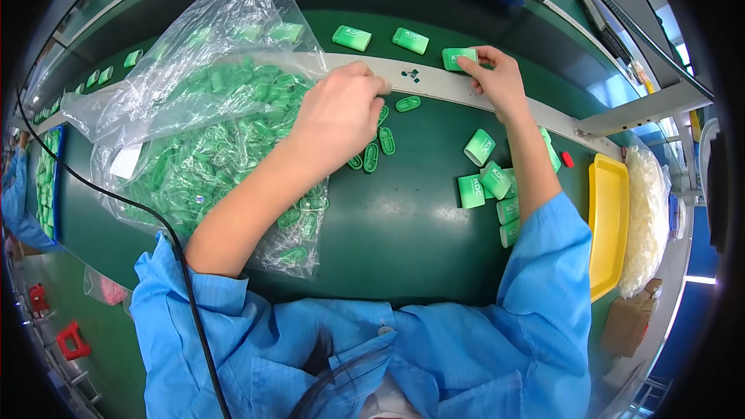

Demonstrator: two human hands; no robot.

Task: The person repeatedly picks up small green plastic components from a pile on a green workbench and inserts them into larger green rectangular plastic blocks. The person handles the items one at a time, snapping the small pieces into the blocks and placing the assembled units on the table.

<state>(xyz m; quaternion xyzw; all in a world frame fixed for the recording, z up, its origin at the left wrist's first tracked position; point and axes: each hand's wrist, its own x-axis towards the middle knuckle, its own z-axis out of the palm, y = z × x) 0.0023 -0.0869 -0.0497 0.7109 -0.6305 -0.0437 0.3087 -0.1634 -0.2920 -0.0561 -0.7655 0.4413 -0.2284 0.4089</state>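
Observation:
My right hand point(499, 81) pinches a green plastic case point(456, 59) with white lettering, held over the white rail across the bench. Closer to the middle, my left hand point(339, 111) is closed with its fingertips at the rail; whatever it may hold is hidden. Between the hands, a few tiny dark green pieces point(411, 75) lie on the rail. Just below them rests a green oval cap point(407, 103), with several similar caps point(387, 140) beside my left wrist. Under my right forearm is a loose pile of green cases point(471, 191).
A large clear bag point(209, 132) full of green parts covers the left of the bench. More green cases point(351, 37) stand in a row beyond the rail. At the right are a yellow tray point(608, 225), a small red piece point(567, 159) and a bag of whitish parts point(646, 217).

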